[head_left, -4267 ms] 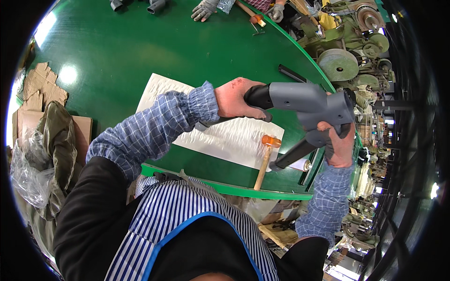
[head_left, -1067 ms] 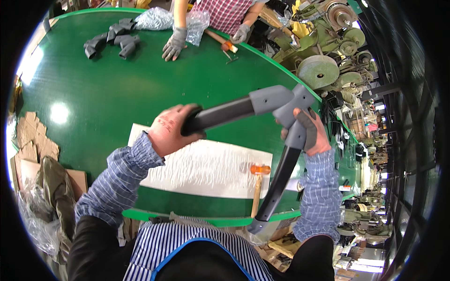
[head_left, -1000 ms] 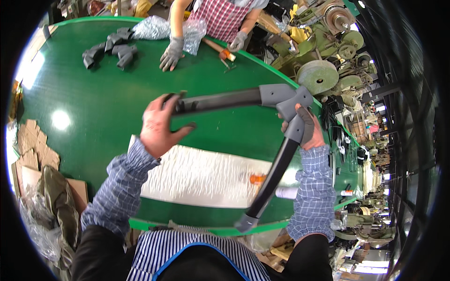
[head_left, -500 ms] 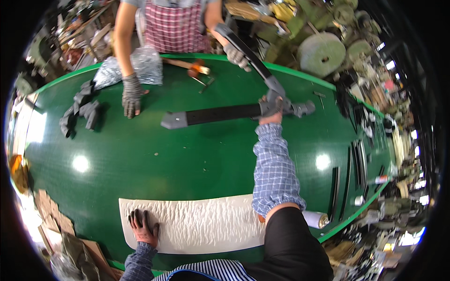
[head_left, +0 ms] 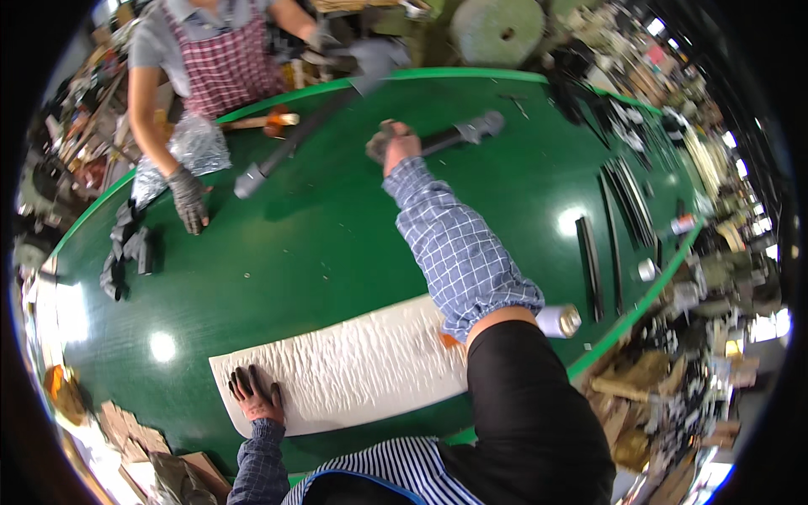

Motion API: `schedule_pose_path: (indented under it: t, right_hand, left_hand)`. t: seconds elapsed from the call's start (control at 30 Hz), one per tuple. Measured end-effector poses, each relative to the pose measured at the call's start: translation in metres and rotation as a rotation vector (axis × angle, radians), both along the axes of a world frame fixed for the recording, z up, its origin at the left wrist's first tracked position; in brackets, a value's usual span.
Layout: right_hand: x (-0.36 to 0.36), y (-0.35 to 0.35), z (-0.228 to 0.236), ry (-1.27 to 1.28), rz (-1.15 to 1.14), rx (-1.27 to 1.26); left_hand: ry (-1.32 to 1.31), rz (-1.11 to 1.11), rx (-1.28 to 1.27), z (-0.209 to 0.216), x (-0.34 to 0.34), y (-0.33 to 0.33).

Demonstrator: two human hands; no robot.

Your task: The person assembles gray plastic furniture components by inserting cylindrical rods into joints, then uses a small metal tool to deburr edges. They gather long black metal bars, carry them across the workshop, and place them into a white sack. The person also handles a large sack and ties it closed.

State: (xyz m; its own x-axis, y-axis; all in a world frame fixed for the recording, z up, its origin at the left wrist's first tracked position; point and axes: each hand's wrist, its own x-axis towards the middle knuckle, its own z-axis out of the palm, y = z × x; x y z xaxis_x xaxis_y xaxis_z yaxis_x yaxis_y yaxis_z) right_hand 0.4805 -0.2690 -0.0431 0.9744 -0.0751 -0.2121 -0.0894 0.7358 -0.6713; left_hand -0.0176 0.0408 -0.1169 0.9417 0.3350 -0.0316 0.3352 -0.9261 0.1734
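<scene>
Sheet [head_left: 362, 360] under widely spread left hand [head_left: 257, 396]; right hand [head_left: 395, 145] by dark tube [head_left: 442, 140], grip unclear.

Leaving passage over the green counter [head_left: 345, 265] between the white sheet [head_left: 353, 362] and the blurred dark tube [head_left: 310, 130]; blocking the right with a checked sleeve [head_left: 459, 240], a pale can [head_left: 554, 321] and black strips [head_left: 631, 200]; crowding far left with dark fittings [head_left: 135, 245].

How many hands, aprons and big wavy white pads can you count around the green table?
Hands: 4 (the wearer's left hand and right hand, plus the co-worker's near hand and blurry far hand)
Aprons: 2 (striped apron, checked apron)
Wavy white pads: 1 (pad)
Total: 7
</scene>
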Motion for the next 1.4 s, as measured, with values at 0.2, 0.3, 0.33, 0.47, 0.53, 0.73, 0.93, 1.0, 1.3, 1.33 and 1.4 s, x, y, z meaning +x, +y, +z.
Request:
schedule_pose_path:
  t: [0.2, 0.3, 0.33, 0.47, 0.53, 0.73, 0.93, 1.0, 1.3, 1.33, 1.4]
  right_hand:
    - [-0.281, -0.08, 0.051, -0.488, 0.184, -1.202]
    - [-0.379, -0.203, 0.085, -0.251, -0.051, -1.398]
    - [-0.395, -0.255, 0.09, -0.186, -0.236, -1.344]
    - [-0.42, -0.431, 0.03, 0.26, -0.556, -1.559]
    - [-0.416, -0.5, -0.026, 0.435, -0.482, -1.869]
    - [-0.366, -0.6, -0.12, 0.552, -0.085, -2.221]
    - [-0.347, -0.675, -0.106, 0.467, -0.06, -2.186]
    - [-0.344, -0.702, -0.119, 0.565, -0.363, -2.097]
    - [-0.322, -0.731, -0.131, 0.307, -0.232, -2.033]
    - [-0.322, -0.72, -0.121, 0.355, -0.22, -1.99]
    - [-0.325, -0.698, -0.101, 0.44, -0.224, -1.951]
  left_hand:
    - [0.013, 0.029, 0.055, -0.011, -0.02, -0.005]
    - [-0.03, 0.016, 0.12, -0.024, -0.033, -0.003]
    - [-0.007, 0.038, 0.105, -0.026, -0.035, -0.001]
    - [-0.053, 0.042, 0.105, -0.024, -0.034, -0.001]
    - [-0.117, 0.109, 0.191, -0.017, -0.034, -0.02]
    - [-0.173, -0.095, -0.067, 0.011, -0.043, -0.188]
    - [0.112, -0.324, -0.211, 0.024, -0.027, -0.324]
    - [0.139, -0.35, -0.249, 0.025, -0.019, -0.339]
    - [0.19, -0.317, -0.23, 0.015, -0.021, -0.345]
    - [0.189, -0.335, -0.231, 0.014, -0.024, -0.345]
    - [0.257, -0.344, -0.211, 0.011, -0.03, -0.346]
